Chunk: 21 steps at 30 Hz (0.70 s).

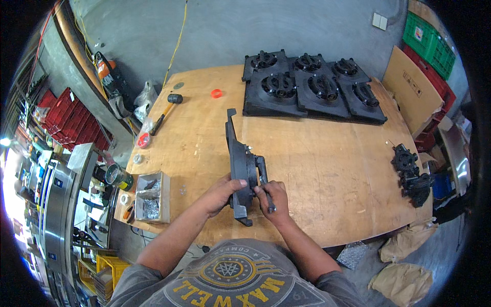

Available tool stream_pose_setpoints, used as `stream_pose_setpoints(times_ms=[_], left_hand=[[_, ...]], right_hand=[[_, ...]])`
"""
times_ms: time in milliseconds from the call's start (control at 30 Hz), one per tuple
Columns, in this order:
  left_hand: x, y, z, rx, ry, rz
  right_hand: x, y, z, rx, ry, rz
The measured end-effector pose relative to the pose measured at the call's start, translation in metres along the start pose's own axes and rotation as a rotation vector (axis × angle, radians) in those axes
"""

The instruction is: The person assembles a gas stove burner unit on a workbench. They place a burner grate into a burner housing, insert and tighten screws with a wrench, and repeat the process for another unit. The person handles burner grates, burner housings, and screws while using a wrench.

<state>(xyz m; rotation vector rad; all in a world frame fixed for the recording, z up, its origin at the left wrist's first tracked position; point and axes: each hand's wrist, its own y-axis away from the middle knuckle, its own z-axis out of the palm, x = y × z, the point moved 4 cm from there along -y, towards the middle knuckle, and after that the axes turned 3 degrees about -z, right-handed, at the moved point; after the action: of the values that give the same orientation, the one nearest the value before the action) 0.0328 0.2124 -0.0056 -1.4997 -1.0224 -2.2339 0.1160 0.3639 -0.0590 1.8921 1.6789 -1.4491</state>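
Observation:
A black square plate with a round raised fitting [236,163] stands on edge above the near middle of the table, its face turned to the right. My left hand [225,193] is closed on its near left side, the thumb over the edge. On the fitting side, my right hand [274,198] is closed around a dark bar-shaped handle [270,205], whose end sticks out below the fingers. A bit of bright metal shows above that hand, against the fitting. Whether the handle is a separate tool or part of the fitting I cannot tell.
Several similar black plates [276,105] lie in rows at the back right. Black fittings [409,174] sit at the right edge. Leftward are a mallet [168,111], a red ring [216,93], a cardboard box of small bagged parts [163,197], a jar [118,176] and orange-handled pliers [130,212].

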Motion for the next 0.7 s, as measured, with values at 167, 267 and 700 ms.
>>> stream_pose_setpoints(times_ms=[167,267,700], left_hand=[[0.002,-0.002,0.001,-0.009,-0.038,0.024],[0.003,-0.001,0.002,-0.015,-0.015,0.043],[0.007,0.003,0.003,0.016,-0.023,0.07]], right_hand=[[0.0,0.005,-0.007,0.069,-0.15,-0.173],[0.0,0.002,-0.006,0.026,-0.061,-0.188],[-0.007,0.009,-0.008,-0.004,0.013,-0.222]])
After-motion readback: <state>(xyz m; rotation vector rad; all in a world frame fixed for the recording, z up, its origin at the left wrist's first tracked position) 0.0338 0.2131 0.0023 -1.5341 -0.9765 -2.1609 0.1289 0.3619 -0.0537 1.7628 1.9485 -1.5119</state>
